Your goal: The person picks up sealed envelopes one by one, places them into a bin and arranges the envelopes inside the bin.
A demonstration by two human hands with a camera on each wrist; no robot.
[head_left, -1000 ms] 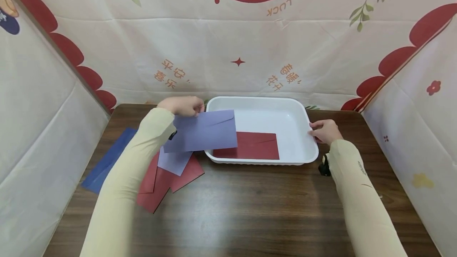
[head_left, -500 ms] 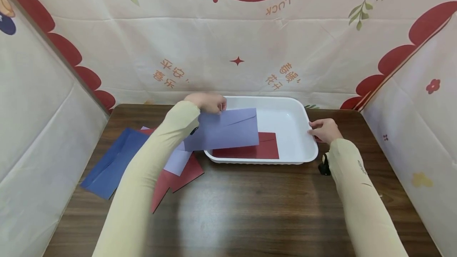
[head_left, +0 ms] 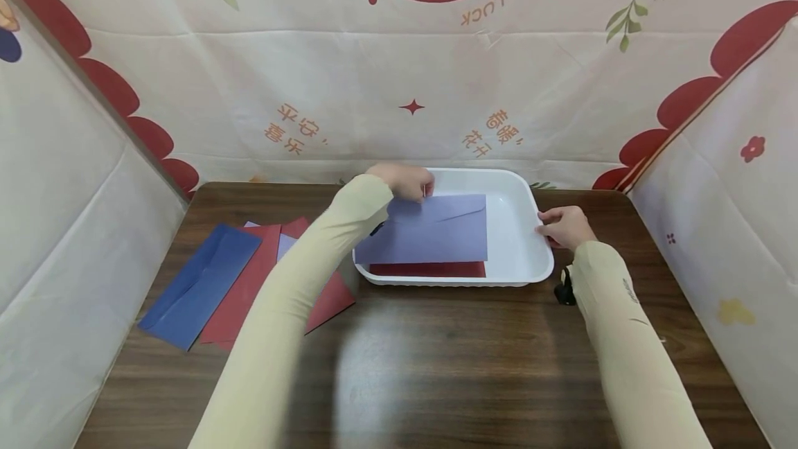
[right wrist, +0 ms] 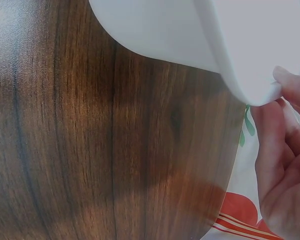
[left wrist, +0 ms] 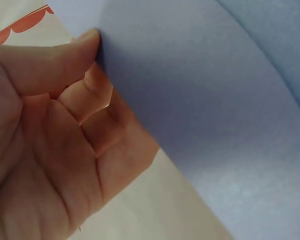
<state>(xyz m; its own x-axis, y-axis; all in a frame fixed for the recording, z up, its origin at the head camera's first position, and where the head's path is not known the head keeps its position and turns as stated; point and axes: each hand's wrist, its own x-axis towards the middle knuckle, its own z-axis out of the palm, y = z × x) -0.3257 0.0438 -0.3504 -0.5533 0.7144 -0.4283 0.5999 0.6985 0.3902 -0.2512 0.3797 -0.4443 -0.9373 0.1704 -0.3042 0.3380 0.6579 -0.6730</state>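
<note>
My left hand [head_left: 405, 181] pinches the far edge of a lavender envelope [head_left: 436, 231], thumb on one face and fingers behind, as the left wrist view shows up close. The envelope hangs over the left and middle part of a white plastic tray [head_left: 519, 227]. Beneath it, a strip of a red envelope [head_left: 430, 269] shows inside the tray. At the tray's right end my right hand [head_left: 566, 227] grips the rim; in the right wrist view the thumb [right wrist: 290, 82] lies over the rim with fingers below.
Left of the tray, a blue envelope [head_left: 199, 286] lies beside several overlapping red envelopes [head_left: 246, 283] and a lavender one [head_left: 287, 244], partly hidden by the left sleeve. The brown wooden table [head_left: 436, 366] is bounded by a printed white cloth [head_left: 374, 89] behind and at the sides.
My left hand has carried the lavender envelope rightward from the tray's left edge to over the red envelope inside, covering most of it. The right hand stays at the rim.
</note>
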